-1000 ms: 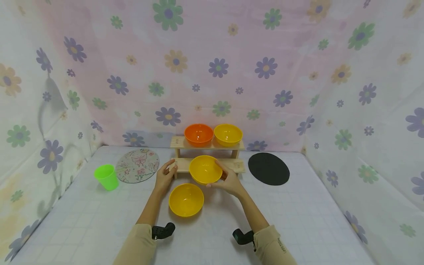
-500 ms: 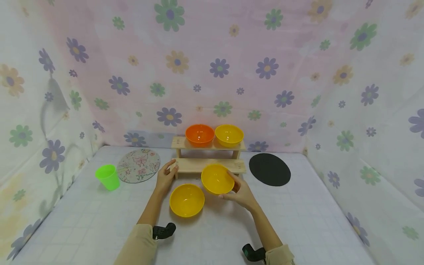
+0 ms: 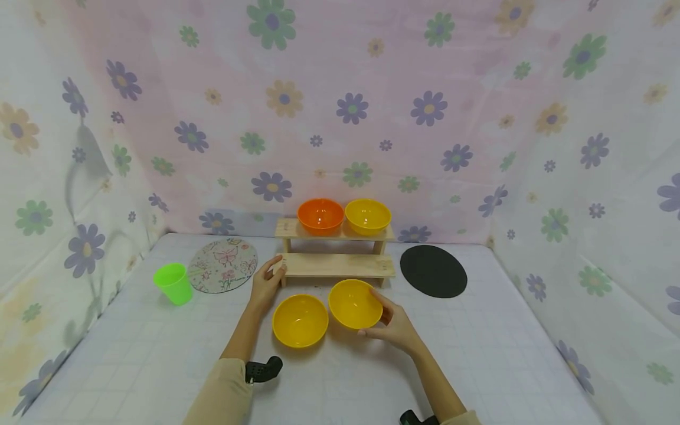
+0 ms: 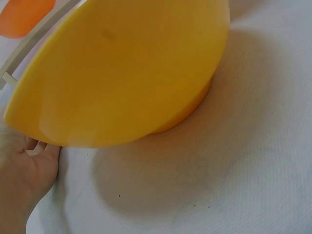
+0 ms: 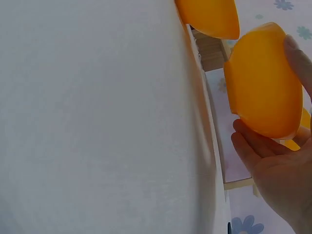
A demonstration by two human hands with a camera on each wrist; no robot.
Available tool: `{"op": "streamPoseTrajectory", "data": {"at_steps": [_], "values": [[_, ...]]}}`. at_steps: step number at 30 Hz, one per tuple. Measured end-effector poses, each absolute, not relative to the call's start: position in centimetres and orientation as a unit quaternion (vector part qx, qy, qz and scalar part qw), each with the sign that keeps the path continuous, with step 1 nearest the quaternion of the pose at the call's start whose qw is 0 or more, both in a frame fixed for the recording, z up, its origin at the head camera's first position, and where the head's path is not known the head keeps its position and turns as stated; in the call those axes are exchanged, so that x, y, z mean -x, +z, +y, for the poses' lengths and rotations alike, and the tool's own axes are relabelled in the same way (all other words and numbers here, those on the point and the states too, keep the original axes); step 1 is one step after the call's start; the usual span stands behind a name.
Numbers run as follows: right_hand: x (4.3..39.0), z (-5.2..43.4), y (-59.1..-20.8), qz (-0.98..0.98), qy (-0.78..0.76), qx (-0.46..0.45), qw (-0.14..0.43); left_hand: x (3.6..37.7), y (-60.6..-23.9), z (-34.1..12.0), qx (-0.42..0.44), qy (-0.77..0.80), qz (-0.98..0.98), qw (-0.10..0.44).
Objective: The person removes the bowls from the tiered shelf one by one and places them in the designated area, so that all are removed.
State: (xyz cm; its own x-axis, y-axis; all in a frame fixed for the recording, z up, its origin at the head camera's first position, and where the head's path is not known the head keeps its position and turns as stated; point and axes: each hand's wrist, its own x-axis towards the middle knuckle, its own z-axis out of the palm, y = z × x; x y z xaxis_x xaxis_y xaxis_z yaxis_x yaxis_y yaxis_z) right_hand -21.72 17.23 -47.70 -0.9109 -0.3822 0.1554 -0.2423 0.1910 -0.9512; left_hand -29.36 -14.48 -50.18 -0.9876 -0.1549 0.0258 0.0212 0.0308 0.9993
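While the right hand (image 3: 398,330) grips one yellow bowl (image 3: 353,304), another bowl (image 3: 300,321) sits alongside.

– what's on that white tabletop (image 3: 504,354)?
– green cup (image 3: 174,285), patterned mat (image 3: 223,267), black mat (image 3: 433,271), yellow bowl (image 3: 300,321), wooden stand (image 3: 334,265).
– and its upper shelf (image 3: 287,228)?
– an orange bowl (image 3: 320,217) beside another yellow bowl (image 3: 368,217).

The fingers (image 5: 257,142) hold a yellow bowl (image 5: 267,83).
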Motion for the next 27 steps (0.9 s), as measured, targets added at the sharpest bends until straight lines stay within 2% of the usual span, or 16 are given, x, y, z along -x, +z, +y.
{"op": "streamPoseTrajectory", "data": {"at_steps": [27], "values": [[21.0, 17.8, -49.6, 0.795, -0.557, 0.230, 0.062, 29.3, -50.1, -14.5, -0.040, -0.700, -0.710, 0.059]]}}
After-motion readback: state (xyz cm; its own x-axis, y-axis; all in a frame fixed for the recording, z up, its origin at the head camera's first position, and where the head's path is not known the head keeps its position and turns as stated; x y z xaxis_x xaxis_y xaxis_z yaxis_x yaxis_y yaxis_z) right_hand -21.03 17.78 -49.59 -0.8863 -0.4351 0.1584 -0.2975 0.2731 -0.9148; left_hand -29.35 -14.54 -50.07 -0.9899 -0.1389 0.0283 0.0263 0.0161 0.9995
